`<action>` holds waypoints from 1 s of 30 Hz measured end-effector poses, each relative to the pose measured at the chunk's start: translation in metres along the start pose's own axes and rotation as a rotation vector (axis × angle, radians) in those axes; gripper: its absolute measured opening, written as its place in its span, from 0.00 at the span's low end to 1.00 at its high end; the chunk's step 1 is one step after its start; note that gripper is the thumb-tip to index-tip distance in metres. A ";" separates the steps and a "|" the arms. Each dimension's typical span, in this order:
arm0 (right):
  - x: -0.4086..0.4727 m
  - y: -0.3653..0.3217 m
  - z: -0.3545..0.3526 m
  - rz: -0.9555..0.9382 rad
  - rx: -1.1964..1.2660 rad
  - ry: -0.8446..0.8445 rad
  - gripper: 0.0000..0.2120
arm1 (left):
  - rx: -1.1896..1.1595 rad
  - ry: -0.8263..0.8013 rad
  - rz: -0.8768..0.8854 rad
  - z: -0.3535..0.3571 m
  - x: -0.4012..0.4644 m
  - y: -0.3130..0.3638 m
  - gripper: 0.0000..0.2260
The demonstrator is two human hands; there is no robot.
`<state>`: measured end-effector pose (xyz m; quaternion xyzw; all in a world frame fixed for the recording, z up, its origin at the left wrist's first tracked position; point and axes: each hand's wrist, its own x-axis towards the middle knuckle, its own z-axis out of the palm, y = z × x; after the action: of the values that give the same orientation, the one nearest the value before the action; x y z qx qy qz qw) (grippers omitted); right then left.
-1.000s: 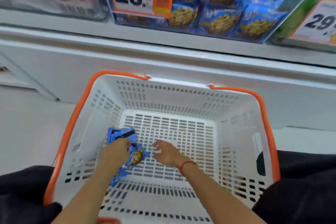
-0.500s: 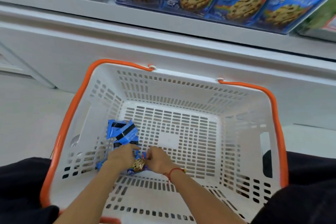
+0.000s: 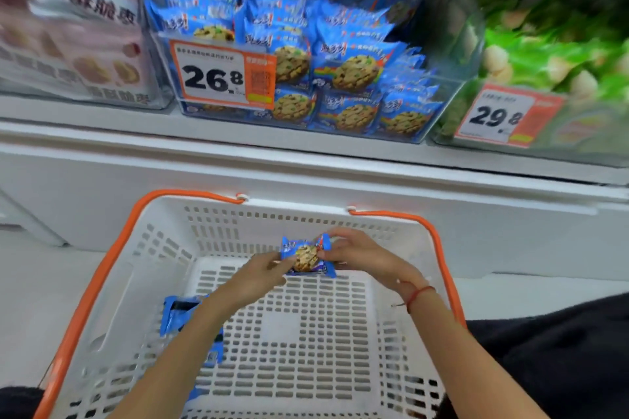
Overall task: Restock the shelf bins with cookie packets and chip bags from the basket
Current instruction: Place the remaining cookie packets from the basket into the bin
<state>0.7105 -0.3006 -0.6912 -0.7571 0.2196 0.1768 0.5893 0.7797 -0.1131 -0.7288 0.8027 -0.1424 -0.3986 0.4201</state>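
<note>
Both hands, left hand (image 3: pixel 262 270) and right hand (image 3: pixel 354 253), are pinched on one cookie packet (image 3: pixel 306 257), now lifted off the basket (image 3: pixel 218 211) floor toward the cookie bin (image 3: pixel 439 119); more blue packets (image 3: pixel 177 311) remain below.

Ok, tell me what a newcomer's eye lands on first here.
First, the two hands, left hand and right hand, holding a blue cookie packet between them above the white basket with orange handles. Then the clear shelf bin packed with matching packets, straight ahead above the basket, with its orange-edged 26.8 price tag at the front.
</note>
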 end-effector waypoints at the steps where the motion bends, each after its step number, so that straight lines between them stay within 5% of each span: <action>1: -0.009 -0.011 -0.009 -0.051 0.033 0.013 0.13 | -0.048 0.055 0.095 -0.003 -0.004 0.014 0.16; 4: -0.030 -0.035 -0.024 -0.184 0.137 0.103 0.13 | -0.251 0.202 0.290 -0.012 -0.022 0.057 0.08; 14: -0.064 -0.092 -0.027 -0.364 0.396 0.592 0.05 | -0.491 0.434 0.538 -0.019 -0.055 0.126 0.05; 16: -0.073 -0.104 -0.033 -0.464 0.247 0.683 0.01 | -0.527 0.472 0.591 -0.020 -0.058 0.137 0.05; 22: -0.110 -0.160 -0.063 -0.606 -0.627 0.542 0.24 | -0.401 0.455 0.849 -0.041 -0.073 0.183 0.06; 27: -0.117 -0.200 -0.083 -0.641 -0.693 0.535 0.18 | -0.166 0.489 0.921 -0.064 -0.075 0.219 0.08; 30: -0.118 -0.216 -0.104 -0.652 -0.594 0.649 0.13 | 0.070 0.675 0.945 -0.085 -0.067 0.242 0.15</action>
<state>0.7286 -0.3415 -0.4275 -0.9355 0.0847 -0.2031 0.2763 0.8267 -0.1746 -0.4751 0.7482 -0.3564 0.1149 0.5477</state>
